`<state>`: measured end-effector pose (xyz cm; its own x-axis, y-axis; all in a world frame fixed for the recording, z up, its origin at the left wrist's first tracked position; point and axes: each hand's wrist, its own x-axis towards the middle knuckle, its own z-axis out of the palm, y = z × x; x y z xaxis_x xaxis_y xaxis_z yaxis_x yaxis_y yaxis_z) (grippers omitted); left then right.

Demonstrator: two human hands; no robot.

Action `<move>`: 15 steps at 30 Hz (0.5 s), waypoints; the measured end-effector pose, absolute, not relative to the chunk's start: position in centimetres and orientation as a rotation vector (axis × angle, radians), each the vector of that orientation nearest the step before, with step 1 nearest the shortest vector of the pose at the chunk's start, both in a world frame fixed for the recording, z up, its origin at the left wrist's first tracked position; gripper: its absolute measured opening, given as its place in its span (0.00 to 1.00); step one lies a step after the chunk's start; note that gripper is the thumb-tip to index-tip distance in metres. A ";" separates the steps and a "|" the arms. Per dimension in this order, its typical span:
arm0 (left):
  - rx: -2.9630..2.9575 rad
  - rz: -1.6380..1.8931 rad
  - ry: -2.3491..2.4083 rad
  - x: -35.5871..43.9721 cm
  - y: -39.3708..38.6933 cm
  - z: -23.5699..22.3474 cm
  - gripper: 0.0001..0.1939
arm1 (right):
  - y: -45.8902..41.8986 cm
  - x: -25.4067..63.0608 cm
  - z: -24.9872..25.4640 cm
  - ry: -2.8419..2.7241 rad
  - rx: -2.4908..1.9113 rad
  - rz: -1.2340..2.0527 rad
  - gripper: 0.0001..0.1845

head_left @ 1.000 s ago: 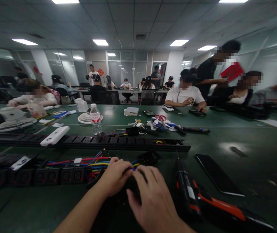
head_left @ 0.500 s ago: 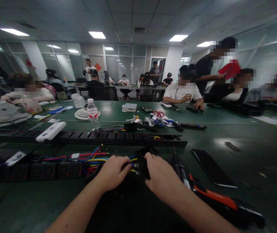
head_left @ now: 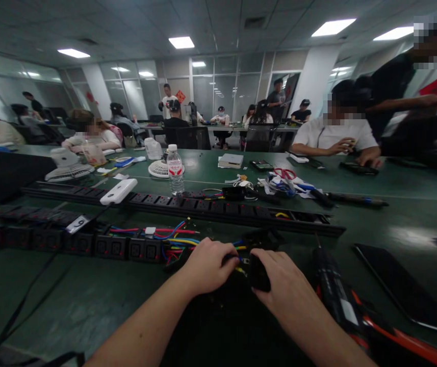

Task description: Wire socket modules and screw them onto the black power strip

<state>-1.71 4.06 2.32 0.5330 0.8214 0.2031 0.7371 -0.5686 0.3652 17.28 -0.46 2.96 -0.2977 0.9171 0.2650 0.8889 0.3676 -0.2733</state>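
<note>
My left hand (head_left: 212,262) is closed around wires, among them a blue one whose metal ring terminal (head_left: 245,260) sticks out past the fingertips. A yellow-sleeved terminal (head_left: 240,271) shows just below. My right hand (head_left: 279,267) grips a small black block (head_left: 258,275), its kind not clear, right beside the terminals; whether they touch cannot be made out. Red, blue and yellow wires (head_left: 180,239) run left from my hands to a row of black power sockets (head_left: 114,248). Behind my hands lies a dark part (head_left: 262,238), hard to make out in the shade.
An orange and black power screwdriver (head_left: 335,285) and a black phone (head_left: 402,288) lie to the right. Beyond the work run a long socket strip (head_left: 203,208), a white power strip (head_left: 119,191) and a water bottle (head_left: 175,171). Across the table (head_left: 375,219) people sit working.
The view has swung left, so everything sits further right in the picture. The black block in my right hand shows more plainly and is closer to the ring terminal. Both hands keep their hold.
</note>
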 end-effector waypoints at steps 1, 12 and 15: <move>2.539 0.517 1.310 -1.7 4.1 2.3 0.11 | -0.4 17.3 2.9 -2.263 -1.565 0.109 0.29; 2.554 0.487 1.271 -1.7 4.0 2.5 0.11 | -0.5 17.2 2.9 -2.235 -1.631 0.103 0.27; 2.549 0.479 1.261 -1.7 4.0 2.5 0.11 | -0.6 17.4 2.9 -2.234 -1.658 0.104 0.25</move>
<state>-1.75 4.01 2.53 0.5695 0.8027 0.1774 0.7181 -0.5908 0.3679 17.38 -0.56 2.88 -0.2496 0.9387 0.2376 0.9126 0.3101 -0.2665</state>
